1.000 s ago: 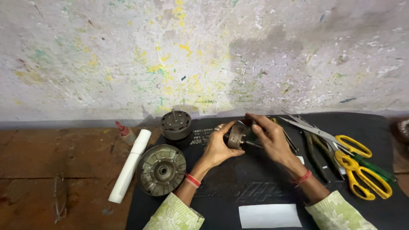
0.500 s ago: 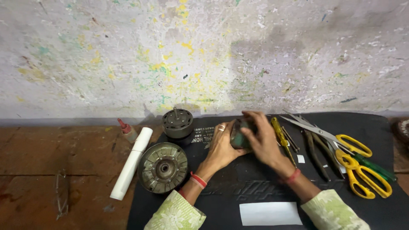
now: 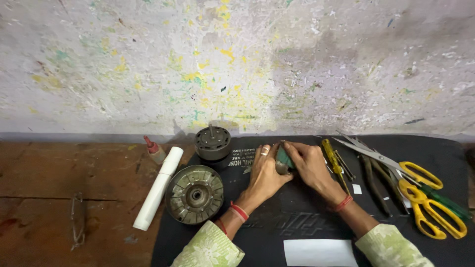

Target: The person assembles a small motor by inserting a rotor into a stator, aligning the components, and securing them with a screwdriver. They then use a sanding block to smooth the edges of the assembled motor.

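Both my hands meet over a small round metal motor part (image 3: pixel 283 167) on the black mat (image 3: pixel 307 222). My left hand (image 3: pixel 263 173) cups it from the left, ring on one finger. From the right, my right hand (image 3: pixel 308 165) presses a green piece (image 3: pixel 284 156) against its top. Most of the part is hidden by my fingers. A ribbed round motor housing (image 3: pixel 194 194) lies left of my left wrist. A smaller dark motor core with a shaft (image 3: pixel 212 142) stands behind it.
A white tube (image 3: pixel 158 188) and a small red-capped bottle (image 3: pixel 154 150) lie on the brown wooden bench (image 3: pixel 64 198). Right of my hands lie a yellow-handled screwdriver (image 3: pixel 334 160), pliers (image 3: pixel 372 175), yellow-handled scissors (image 3: pixel 420 190) and a green-handled tool (image 3: pixel 445 202). A white paper slip (image 3: pixel 319 252) sits at the mat's near edge. A paint-flecked wall (image 3: pixel 237 64) rises behind.
The round part was held up with its face showing. My hands have since closed over it and lowered toward the mat, and the green piece now covers its top.
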